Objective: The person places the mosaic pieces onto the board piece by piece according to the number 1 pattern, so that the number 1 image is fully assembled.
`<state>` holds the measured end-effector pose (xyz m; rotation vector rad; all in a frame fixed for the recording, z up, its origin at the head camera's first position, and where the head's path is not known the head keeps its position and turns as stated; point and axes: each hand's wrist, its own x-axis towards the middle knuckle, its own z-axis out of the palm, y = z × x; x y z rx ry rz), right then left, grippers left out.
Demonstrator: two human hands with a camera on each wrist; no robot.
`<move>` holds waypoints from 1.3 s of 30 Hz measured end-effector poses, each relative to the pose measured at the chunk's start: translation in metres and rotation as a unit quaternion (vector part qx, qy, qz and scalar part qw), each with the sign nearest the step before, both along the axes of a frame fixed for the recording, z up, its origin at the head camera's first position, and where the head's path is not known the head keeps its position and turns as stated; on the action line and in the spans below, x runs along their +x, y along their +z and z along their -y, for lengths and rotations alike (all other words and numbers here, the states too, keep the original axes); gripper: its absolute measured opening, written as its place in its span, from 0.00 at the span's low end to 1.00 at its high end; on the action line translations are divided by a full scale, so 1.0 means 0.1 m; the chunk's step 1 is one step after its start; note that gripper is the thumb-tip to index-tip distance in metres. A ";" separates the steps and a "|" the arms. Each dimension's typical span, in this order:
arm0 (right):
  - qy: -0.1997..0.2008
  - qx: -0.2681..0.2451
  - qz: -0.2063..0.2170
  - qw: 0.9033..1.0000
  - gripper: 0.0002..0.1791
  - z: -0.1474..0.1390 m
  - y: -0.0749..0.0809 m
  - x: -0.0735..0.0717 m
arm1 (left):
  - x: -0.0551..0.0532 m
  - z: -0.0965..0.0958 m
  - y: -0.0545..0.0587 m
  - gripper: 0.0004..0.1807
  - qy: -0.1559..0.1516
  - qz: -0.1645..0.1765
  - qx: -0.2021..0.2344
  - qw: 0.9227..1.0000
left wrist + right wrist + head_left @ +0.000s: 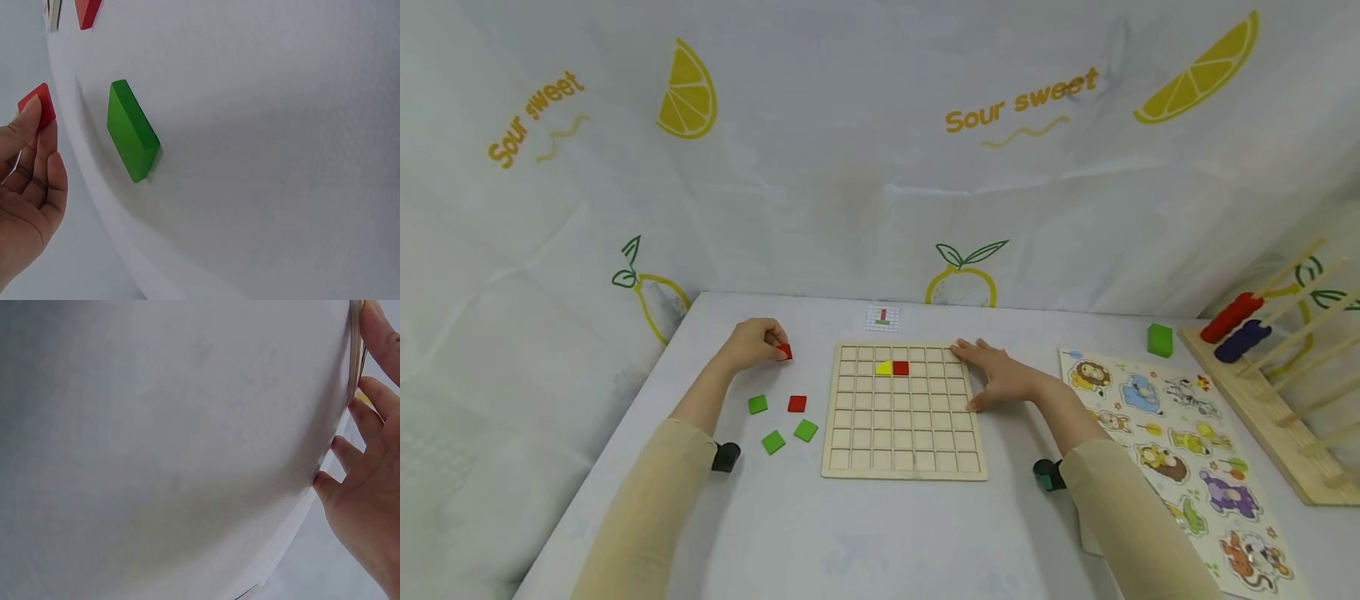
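My left hand [754, 342] pinches a red square tile [785, 351] between thumb and fingers, to the left of a wooden grid board [904, 476]. The left wrist view shows the same red tile [45, 106] held off the table at the fingertips. At the board's right edge lies my right hand [1003, 377], fingers spread, thumb and fingertips touching the rim. On the board a yellow piece [883, 368] and a red tile [900, 368] sit side by side near the top. Loose on the table are another red tile [797, 404] and three green tiles [806, 430].
Behind the board lies a small card [883, 317] with a grid pattern. To the right are an animal puzzle board [1157, 429], a green block [1161, 340] and a wooden peg rack [1277, 417] with red and blue pieces. A printed cloth [850, 233] hangs behind.
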<state>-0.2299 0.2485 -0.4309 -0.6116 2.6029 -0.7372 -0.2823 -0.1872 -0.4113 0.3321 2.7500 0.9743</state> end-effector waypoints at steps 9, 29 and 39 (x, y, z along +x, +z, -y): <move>0.005 -0.010 0.001 1.000 0.57 0.00 0.01 0.01 | 0.04 -0.31 0.05 0.07 -0.027 0.007 0.013 1.000; -0.001 -0.001 0.003 1.000 0.57 0.00 0.01 0.01 | 0.17 -1.06 0.16 0.04 -0.085 0.010 0.060 0.995; -0.003 -0.003 0.008 1.000 0.57 0.01 0.01 0.01 | 0.26 -1.52 0.07 0.02 -0.107 0.008 0.065 0.992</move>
